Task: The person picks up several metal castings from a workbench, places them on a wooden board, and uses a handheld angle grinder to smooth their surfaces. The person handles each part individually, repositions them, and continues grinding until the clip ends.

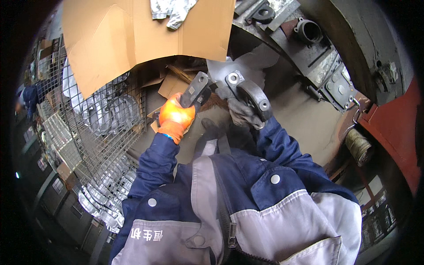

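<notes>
In an orange glove, my left hand [175, 115] is closed around a dark metal bracket [195, 89]. It looks like a flat arm with a round hole near its upper end, and a blacker portion shows behind it. My right hand [240, 111], in a dark grey glove, grips a curved black metal bracket [255, 98]. Bolt holes show at its two ends, with brighter metal around the upper one. Both parts are held up in front of my body, side by side with a small gap between them. My fingers partly hide their lower sides.
A large cardboard sheet [115, 35] lies ahead, with a pale patterned cloth [173, 11] on it. At left, a wire cage [79, 132] holds silvery castings [108, 114]. A machine fixture [339, 86] stands at right near a red panel [397, 128]. Broom bristles [214, 101] show below the parts.
</notes>
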Demonstrator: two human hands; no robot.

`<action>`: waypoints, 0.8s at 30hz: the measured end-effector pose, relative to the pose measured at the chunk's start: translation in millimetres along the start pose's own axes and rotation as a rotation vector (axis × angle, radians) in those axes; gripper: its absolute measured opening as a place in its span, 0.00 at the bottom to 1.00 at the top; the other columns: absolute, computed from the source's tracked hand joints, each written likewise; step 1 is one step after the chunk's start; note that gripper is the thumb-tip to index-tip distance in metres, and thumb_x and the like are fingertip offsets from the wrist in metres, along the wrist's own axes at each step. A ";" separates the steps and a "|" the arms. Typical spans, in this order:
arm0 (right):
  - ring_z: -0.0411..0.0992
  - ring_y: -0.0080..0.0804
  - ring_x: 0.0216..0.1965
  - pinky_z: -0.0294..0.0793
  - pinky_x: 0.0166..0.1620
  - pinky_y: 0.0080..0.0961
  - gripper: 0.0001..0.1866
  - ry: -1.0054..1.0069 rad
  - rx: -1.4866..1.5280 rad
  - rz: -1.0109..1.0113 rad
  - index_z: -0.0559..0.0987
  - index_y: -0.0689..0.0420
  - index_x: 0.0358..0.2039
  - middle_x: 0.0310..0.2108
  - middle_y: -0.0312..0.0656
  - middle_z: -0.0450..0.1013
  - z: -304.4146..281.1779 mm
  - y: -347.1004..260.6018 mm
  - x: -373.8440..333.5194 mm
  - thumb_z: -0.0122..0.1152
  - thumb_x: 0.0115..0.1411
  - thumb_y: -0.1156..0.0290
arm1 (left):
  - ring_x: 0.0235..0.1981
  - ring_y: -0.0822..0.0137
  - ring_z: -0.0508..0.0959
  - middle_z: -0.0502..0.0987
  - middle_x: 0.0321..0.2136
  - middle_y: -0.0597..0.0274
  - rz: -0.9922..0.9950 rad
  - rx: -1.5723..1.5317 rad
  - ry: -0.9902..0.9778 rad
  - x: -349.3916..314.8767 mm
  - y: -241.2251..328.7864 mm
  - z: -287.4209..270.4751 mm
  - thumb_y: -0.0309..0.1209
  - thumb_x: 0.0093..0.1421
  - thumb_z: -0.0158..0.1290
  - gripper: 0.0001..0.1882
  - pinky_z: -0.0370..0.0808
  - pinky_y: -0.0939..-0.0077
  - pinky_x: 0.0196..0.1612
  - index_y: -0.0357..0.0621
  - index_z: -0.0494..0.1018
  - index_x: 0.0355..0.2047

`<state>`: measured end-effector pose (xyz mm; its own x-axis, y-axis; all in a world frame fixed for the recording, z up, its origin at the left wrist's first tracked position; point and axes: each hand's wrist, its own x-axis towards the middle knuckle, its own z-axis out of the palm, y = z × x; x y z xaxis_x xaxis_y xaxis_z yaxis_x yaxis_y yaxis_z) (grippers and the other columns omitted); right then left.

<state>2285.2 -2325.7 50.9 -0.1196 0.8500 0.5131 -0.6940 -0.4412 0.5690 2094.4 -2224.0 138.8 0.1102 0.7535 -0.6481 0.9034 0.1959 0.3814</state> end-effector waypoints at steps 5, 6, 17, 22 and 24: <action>0.71 0.41 0.14 0.71 0.12 0.31 0.41 0.161 -0.040 -0.051 0.44 0.65 0.69 0.48 0.67 0.66 -0.1 6.0 -4.4 0.54 0.62 0.69 | 0.35 0.52 0.81 0.81 0.31 0.50 -0.001 0.031 -0.010 4.9 -8.5 -1.0 0.41 0.46 0.61 0.18 0.75 0.66 0.41 0.45 0.78 0.36; 0.71 0.42 0.13 0.70 0.13 0.31 0.41 0.099 -0.030 -0.015 0.44 0.64 0.69 0.46 0.66 0.67 -1.5 5.3 -4.8 0.53 0.62 0.69 | 0.35 0.52 0.81 0.81 0.31 0.51 0.005 0.006 -0.002 5.8 -7.3 -1.2 0.41 0.46 0.61 0.18 0.75 0.66 0.42 0.46 0.78 0.36; 0.73 0.41 0.13 0.65 0.16 0.34 0.25 0.349 -0.096 0.095 0.67 0.67 0.48 0.20 0.47 0.71 1.8 -14.5 -43.1 0.47 0.63 0.56 | 0.38 0.51 0.80 0.81 0.31 0.53 0.252 0.467 0.382 2.9 20.9 -5.1 0.41 0.44 0.62 0.18 0.76 0.59 0.43 0.48 0.79 0.36; 0.66 0.36 0.09 0.64 0.13 0.30 0.22 0.723 -0.222 -0.100 0.70 0.62 0.47 0.18 0.43 0.69 13.4 6.1 -67.6 0.44 0.67 0.54 | 0.35 0.49 0.80 0.80 0.31 0.51 0.355 0.467 0.432 7.3 21.4 -6.2 0.40 0.44 0.62 0.19 0.76 0.58 0.41 0.44 0.79 0.35; 0.62 0.35 0.07 0.64 0.12 0.28 0.22 0.873 -0.322 -0.225 0.69 0.59 0.51 0.18 0.42 0.69 21.4 6.6 -70.9 0.43 0.69 0.54 | 0.32 0.52 0.80 0.80 0.29 0.53 0.232 0.400 0.333 17.0 29.5 -3.8 0.38 0.45 0.62 0.18 0.76 0.61 0.38 0.42 0.78 0.35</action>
<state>2304.3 -2395.1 32.0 -0.3567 0.8773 -0.3210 -0.9116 -0.2518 0.3250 2121.4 -2203.0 141.5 0.2464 0.9184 -0.3095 0.9649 -0.2024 0.1675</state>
